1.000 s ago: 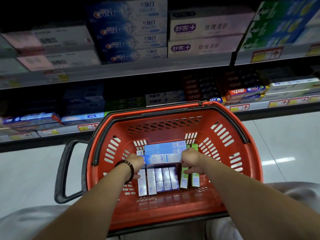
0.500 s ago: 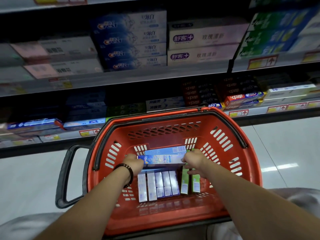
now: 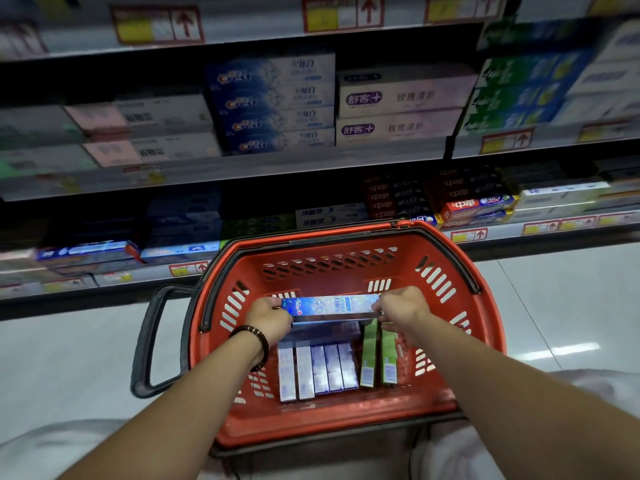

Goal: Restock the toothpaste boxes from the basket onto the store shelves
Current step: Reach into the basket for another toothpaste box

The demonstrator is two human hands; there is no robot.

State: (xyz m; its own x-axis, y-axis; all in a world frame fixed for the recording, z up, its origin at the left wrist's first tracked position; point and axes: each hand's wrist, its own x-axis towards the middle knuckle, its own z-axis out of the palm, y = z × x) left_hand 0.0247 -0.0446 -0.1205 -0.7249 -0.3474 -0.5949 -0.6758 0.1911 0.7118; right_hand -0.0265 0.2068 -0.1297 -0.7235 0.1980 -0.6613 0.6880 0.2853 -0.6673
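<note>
While left hand (image 3: pixel 272 316) and right hand (image 3: pixel 404 307) clamp opposite ends of the toothpaste box (image 3: pixel 329 305) inside the basket (image 3: pixel 485 327), uneven end pressure may drop it.

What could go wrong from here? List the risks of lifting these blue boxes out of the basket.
1. The left hand and right hand hold the stacked blue boxes only by their ends; a lower box could slip out and drop.
2. The red basket has its far rim and black handle between the stack and the shelves; the boxes may catch there.
</note>
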